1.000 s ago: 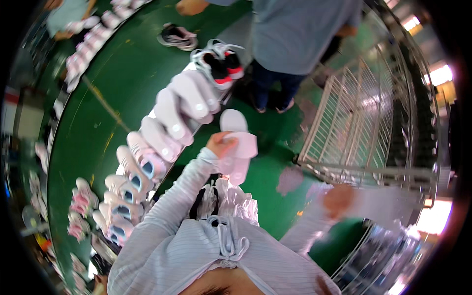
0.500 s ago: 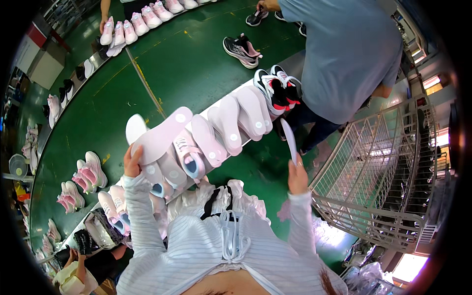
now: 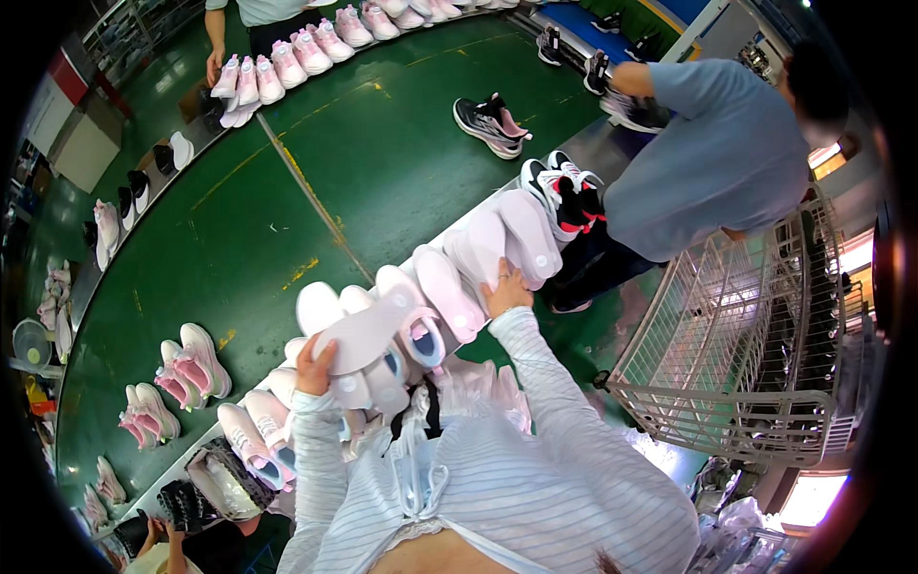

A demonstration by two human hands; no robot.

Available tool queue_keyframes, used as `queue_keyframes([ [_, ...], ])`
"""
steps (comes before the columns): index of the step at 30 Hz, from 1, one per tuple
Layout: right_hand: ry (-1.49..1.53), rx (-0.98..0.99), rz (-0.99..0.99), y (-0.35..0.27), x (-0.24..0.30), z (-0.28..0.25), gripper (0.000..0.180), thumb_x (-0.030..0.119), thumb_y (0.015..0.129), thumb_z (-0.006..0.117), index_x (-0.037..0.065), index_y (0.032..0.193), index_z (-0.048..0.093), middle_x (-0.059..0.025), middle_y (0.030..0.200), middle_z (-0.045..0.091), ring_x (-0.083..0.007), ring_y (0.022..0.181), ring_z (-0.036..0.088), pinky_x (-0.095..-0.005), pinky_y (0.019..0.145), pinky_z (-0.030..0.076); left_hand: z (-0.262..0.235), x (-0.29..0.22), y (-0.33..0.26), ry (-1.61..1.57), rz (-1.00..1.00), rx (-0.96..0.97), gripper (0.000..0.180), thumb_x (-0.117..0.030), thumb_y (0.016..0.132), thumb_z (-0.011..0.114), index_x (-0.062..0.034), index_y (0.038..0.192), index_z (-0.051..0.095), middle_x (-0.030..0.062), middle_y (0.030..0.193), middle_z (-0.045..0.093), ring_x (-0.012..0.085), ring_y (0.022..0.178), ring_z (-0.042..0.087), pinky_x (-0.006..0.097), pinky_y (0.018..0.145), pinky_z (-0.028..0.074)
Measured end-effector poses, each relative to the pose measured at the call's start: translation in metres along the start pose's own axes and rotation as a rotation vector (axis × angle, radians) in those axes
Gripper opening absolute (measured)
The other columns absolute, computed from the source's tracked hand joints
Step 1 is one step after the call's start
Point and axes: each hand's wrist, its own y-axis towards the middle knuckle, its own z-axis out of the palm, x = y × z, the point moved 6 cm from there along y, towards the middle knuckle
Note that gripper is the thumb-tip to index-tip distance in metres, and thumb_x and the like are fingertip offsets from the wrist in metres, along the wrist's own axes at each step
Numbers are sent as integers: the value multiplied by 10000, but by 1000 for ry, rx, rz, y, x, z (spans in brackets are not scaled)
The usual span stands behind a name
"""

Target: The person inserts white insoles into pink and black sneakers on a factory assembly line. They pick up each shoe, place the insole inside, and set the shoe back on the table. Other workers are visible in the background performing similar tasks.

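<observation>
My left hand (image 3: 316,367) grips the end of a pale pink-white shoe insole (image 3: 361,335), which lies tilted over other insoles and a light sneaker (image 3: 421,337) with a blue lining. Further right, my right hand (image 3: 508,291) has its fingers closed at the near end of an insole (image 3: 478,251) in the overlapping row along the bench edge; part of that insole is under the fingers. Between my hands lies another pink insole (image 3: 448,297). More insoles (image 3: 529,234) overlap just right of my right hand.
Black-white-red sneakers (image 3: 566,191) stand beyond the insoles, near a co-worker in a grey-blue shirt (image 3: 712,158). A dark sneaker (image 3: 491,124) lies on the green surface (image 3: 373,143). Pink shoes (image 3: 287,62) line the far edge. A wire cart (image 3: 722,354) stands right.
My right hand has moved left and inward from beside the bench onto the insole row; the insole it held upright no longer stands apart. My left hand's insole has come lower and flatter.
</observation>
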Motion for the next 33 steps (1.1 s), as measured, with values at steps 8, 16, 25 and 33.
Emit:
queue_keyframes([
  [8, 896, 23, -818, -77, 85, -125, 597, 250, 625, 629, 13, 1113, 378, -171, 975, 499, -269, 925, 483, -300, 804, 370, 58, -22, 14, 194, -22, 413, 245, -152, 724, 549, 4, 913, 539, 30, 790, 559, 99, 720, 508, 212, 653, 401],
  [16, 469, 342, -769, -89, 83, -110, 598, 267, 591, 630, 45, 1094, 394, -188, 909, 528, -342, 821, 516, -378, 716, 407, 81, 0, 57, -40, -39, 441, 234, -134, 746, 513, 26, 915, 537, 49, 803, 563, 104, 731, 507, 228, 657, 412],
  [25, 260, 74, -53, 38, -3, -45, 774, 389, 635, 604, 33, 1213, 230, -200, 1074, 433, -339, 898, 483, -373, 759, 397, 152, -14, 64, 208, 295, 401, 592, -27, 689, 553, -58, 1223, 298, 95, 1162, 410, 150, 1042, 387, 240, 859, 316],
  [33, 660, -129, -371, 22, -18, -69, 452, 239, 701, 586, 40, 1067, 411, -128, 848, 520, -221, 702, 527, -316, 621, 421, 205, 14, 75, -87, 17, 272, 530, -25, 736, 518, -31, 1205, 271, 63, 1016, 486, 130, 860, 498, 239, 758, 398],
])
